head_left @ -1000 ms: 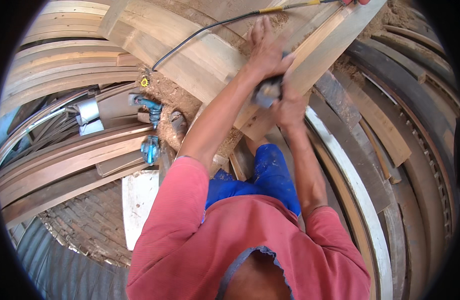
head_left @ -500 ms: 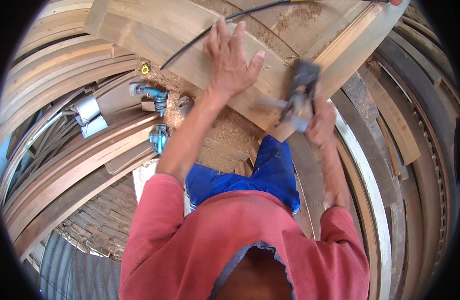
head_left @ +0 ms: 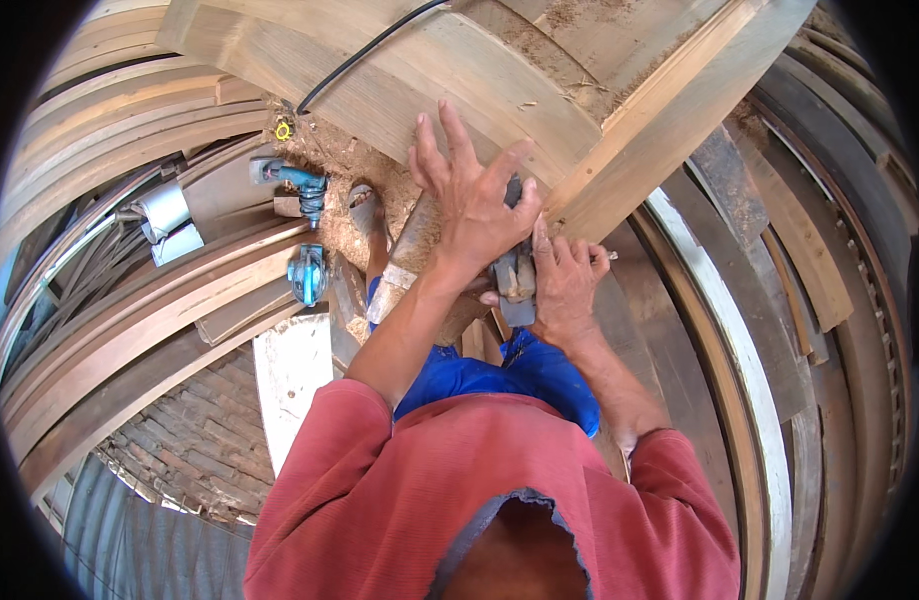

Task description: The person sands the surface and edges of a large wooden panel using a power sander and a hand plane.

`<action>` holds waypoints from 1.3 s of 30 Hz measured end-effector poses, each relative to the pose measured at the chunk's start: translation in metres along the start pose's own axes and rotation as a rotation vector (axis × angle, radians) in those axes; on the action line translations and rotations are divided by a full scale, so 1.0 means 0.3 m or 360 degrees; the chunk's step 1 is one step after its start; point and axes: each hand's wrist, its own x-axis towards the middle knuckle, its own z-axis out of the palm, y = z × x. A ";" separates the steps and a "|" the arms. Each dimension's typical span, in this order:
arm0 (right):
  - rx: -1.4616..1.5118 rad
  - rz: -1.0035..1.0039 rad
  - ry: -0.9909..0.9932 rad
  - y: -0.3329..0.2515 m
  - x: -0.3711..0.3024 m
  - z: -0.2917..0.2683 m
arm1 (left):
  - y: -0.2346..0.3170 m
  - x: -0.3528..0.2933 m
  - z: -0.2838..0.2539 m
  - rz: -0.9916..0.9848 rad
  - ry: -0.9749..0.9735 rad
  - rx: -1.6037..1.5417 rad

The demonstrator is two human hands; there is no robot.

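A dark hand plane (head_left: 518, 283) with a metal blade is held low in front of me, by the near corner of a wooden panel. My right hand (head_left: 568, 295) wraps round its right side. Just left of it, my left hand (head_left: 470, 200) has its fingers spread, and the thumb lies over or beside the far end of the plane. Whether the left hand touches the plane I cannot tell. The framed wooden panel (head_left: 380, 95), with shavings on it, extends beyond both hands.
A blue power tool (head_left: 302, 182) and another blue tool (head_left: 308, 275) lie at left among sawdust. A black cable (head_left: 365, 50) crosses the panel. Stacked boards (head_left: 130, 150) line the left, and more planks (head_left: 780, 270) the right. A sandalled foot (head_left: 367, 208) stands below the panel.
The plane has come left and toward me, off the panel's corner, in my right hand. My left hand has left the panel surface and moved nearer, beside the plane.
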 end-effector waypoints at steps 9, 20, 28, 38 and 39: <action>0.0173 -0.0102 0.0301 -0.042 0.332 -0.013 | -0.176 0.356 -0.045 0.0121 0.0158 0.0210; 0.0228 0.0120 0.0275 -0.069 0.023 0.108 | -0.077 0.028 0.005 0.0209 -0.0073 0.0003; 0.0233 -0.0004 0.0309 0.030 0.238 -0.014 | -0.051 0.330 0.007 0.0201 0.0111 0.0036; 0.0165 0.0017 0.0452 0.116 0.420 -0.084 | -0.042 0.585 0.085 0.0253 0.0253 0.0073; 0.0134 -0.0021 0.0508 0.166 0.466 -0.111 | 0.004 0.633 0.085 0.0316 0.0273 0.0015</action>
